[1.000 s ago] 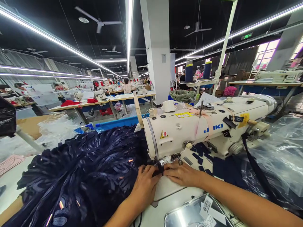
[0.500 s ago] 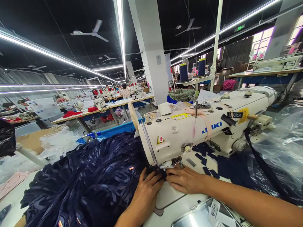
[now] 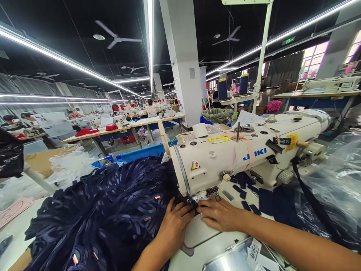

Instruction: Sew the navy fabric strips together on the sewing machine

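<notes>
- My left hand lies palm down with the fingers spread flat, pressing the navy fabric against the machine bed; it grips nothing.
- My right hand is also flat and open, fingers pointing left toward the presser foot, its fingertips touching the dark edge of the fabric just beside my left fingertips.
- Both hands meet right under the needle end of the cream Juki sewing machine; the needle itself is too small for me to make out.
- The navy fabric, covered in looped ribbon-like strips with a few small pinkish tags, is heaped to the left of the machine head and spills over the near left part of the table.
- Small navy fabric pieces lie on the bed under the machine arm, to the right of my right hand.
- A metal tray with paper tags sits at the near edge, beneath my right forearm.
- Crumpled clear plastic lies at the far right, with a dark strap hanging across it.
- Two navy thread cones stand on a stand behind the machine.
- Farther off, rows of sewing tables with other people at work run past a white pillar.
</notes>
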A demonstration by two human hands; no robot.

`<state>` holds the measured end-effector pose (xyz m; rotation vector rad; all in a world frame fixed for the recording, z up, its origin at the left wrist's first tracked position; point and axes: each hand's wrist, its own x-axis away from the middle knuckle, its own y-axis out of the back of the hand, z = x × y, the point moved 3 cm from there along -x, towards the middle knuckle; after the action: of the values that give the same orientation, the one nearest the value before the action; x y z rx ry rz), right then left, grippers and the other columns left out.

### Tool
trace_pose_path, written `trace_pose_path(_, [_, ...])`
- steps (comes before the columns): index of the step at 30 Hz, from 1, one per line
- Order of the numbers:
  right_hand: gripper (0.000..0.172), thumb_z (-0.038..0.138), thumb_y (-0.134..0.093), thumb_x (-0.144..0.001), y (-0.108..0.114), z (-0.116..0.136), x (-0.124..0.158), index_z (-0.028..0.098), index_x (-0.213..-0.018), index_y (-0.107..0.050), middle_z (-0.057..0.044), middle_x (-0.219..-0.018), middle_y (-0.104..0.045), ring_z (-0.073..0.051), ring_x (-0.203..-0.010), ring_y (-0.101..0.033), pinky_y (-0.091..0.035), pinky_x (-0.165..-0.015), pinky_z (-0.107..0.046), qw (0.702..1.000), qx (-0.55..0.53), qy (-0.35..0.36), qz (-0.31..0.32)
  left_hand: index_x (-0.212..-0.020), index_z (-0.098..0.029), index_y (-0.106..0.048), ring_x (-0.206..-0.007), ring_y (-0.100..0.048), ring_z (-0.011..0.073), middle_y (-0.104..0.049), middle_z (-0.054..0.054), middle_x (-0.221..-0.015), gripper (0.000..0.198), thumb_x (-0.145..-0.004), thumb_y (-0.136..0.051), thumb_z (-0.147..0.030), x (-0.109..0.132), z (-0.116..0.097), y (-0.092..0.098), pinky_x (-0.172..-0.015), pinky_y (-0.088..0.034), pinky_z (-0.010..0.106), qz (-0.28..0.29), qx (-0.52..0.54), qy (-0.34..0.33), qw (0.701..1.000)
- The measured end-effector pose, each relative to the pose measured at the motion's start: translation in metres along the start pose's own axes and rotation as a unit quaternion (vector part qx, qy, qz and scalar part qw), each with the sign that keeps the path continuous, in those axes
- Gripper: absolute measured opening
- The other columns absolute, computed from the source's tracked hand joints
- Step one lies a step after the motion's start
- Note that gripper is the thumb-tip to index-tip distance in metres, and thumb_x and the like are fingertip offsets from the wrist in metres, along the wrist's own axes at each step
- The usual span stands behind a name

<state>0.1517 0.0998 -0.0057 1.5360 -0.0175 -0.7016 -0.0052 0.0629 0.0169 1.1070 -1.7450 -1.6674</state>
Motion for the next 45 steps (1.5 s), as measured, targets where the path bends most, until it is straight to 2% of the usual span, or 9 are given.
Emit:
trace_pose_path(6, [0.027,0.024,-0.052,-0.078,0.000,-0.007,0.000,0.018,-0.103,-0.059,-0.006,-0.100,-0.062,-0.021,-0.088,-0.057,-0.042,-0.083,-0.033,0.999,-0.029,-0.040,-0.002,-0.106,-0.022,-0.058,-0.105,-0.050,0.0222,-0.060,0.006,-0.111,0.049,-0.068,-0.038,0.002,-0.004,0.004,0.004,-0.098,-0.021,0.057,-0.009,-0.008,0.001,1.000])
trace_pose_path(13, [0.022,0.023,-0.044,-0.082,-0.016,-0.026,-0.011,0.020,-0.094,-0.063,-0.006,-0.083,-0.064,-0.022,-0.080,-0.058,-0.046,-0.073,-0.034,0.984,-0.063,-0.166,-0.022,-0.101,-0.023,-0.060,-0.098,-0.053,0.0206,-0.064,0.003,-0.100,0.048,-0.066,-0.039,0.002,-0.011,0.011,0.003,-0.096,-0.027,0.054,-0.033,-0.037,-0.003,0.999])
trace_pose_path(18, [0.021,0.015,-0.045,-0.079,-0.027,-0.041,-0.028,0.019,-0.092,-0.062,-0.005,-0.091,-0.064,-0.021,-0.088,-0.057,-0.046,-0.078,-0.033,0.980,-0.079,-0.174,-0.047,-0.078,-0.017,-0.063,-0.090,-0.055,0.0197,-0.065,0.004,-0.084,0.023,-0.080,-0.042,-0.009,-0.010,0.008,0.000,-0.093,-0.035,0.047,-0.133,-0.124,-0.014,0.983])
trace_pose_path(21, [0.017,0.014,-0.051,-0.075,-0.023,-0.044,-0.028,0.017,-0.087,-0.062,-0.008,-0.096,-0.063,-0.024,-0.095,-0.054,-0.043,-0.084,-0.038,0.983,-0.078,-0.157,-0.045,-0.071,-0.017,-0.064,-0.096,-0.053,0.0228,-0.065,0.005,-0.088,0.018,-0.079,-0.048,-0.013,-0.004,0.002,-0.003,-0.095,-0.031,0.048,-0.180,-0.196,0.006,0.964])
trace_pose_path(23, [0.017,0.014,-0.047,-0.078,-0.014,-0.039,-0.025,0.016,-0.084,-0.063,-0.009,-0.093,-0.063,-0.024,-0.097,-0.053,-0.042,-0.085,-0.040,0.991,-0.068,-0.105,-0.041,-0.077,-0.017,-0.065,-0.101,-0.050,0.0263,-0.064,0.007,-0.093,0.011,-0.076,-0.054,-0.017,-0.001,-0.001,-0.006,-0.098,-0.025,0.053,-0.173,-0.233,0.029,0.957])
trace_pose_path(28, [0.034,0.013,-0.028,-0.087,0.009,-0.022,-0.017,0.017,-0.086,-0.063,-0.009,-0.093,-0.062,-0.021,-0.100,-0.051,-0.043,-0.083,-0.036,0.996,-0.015,0.036,-0.083,-0.101,-0.021,-0.061,-0.106,-0.047,0.0282,-0.061,0.008,-0.104,0.026,-0.076,-0.054,-0.020,-0.007,0.005,-0.003,-0.098,-0.017,0.058,-0.101,-0.245,0.071,0.962])
trace_pose_path(33, [0.032,0.015,-0.032,-0.088,0.005,-0.017,-0.014,0.013,-0.081,-0.063,-0.010,-0.087,-0.064,-0.022,-0.081,-0.057,-0.045,-0.071,-0.034,0.993,0.041,0.050,-0.103,-0.090,-0.024,-0.063,-0.105,-0.047,0.0265,-0.063,0.005,-0.098,0.019,-0.075,-0.052,-0.018,-0.019,0.015,0.001,-0.097,-0.019,0.056,-0.033,-0.206,0.059,0.976])
trace_pose_path(38, [0.029,0.017,-0.036,-0.088,0.002,-0.012,-0.008,0.015,-0.081,-0.065,-0.008,-0.076,-0.064,-0.021,-0.073,-0.058,-0.045,-0.068,-0.031,0.989,0.106,0.002,-0.101,-0.089,-0.023,-0.063,-0.105,-0.046,0.0269,-0.063,0.006,-0.095,0.022,-0.072,-0.051,-0.014,-0.019,0.014,0.001,-0.094,-0.023,0.054,-0.035,-0.202,0.055,0.977])
trace_pose_path(45, [0.038,0.021,-0.027,-0.092,-0.009,-0.014,-0.004,0.013,-0.090,-0.064,-0.010,-0.076,-0.064,-0.023,-0.071,-0.058,-0.044,-0.067,-0.034,0.985,0.142,0.007,-0.103,-0.091,-0.022,-0.063,-0.106,-0.045,0.0281,-0.063,0.007,-0.093,0.025,-0.071,-0.051,-0.012,-0.020,0.013,0.001,-0.094,-0.023,0.055,-0.052,-0.203,0.044,0.977])
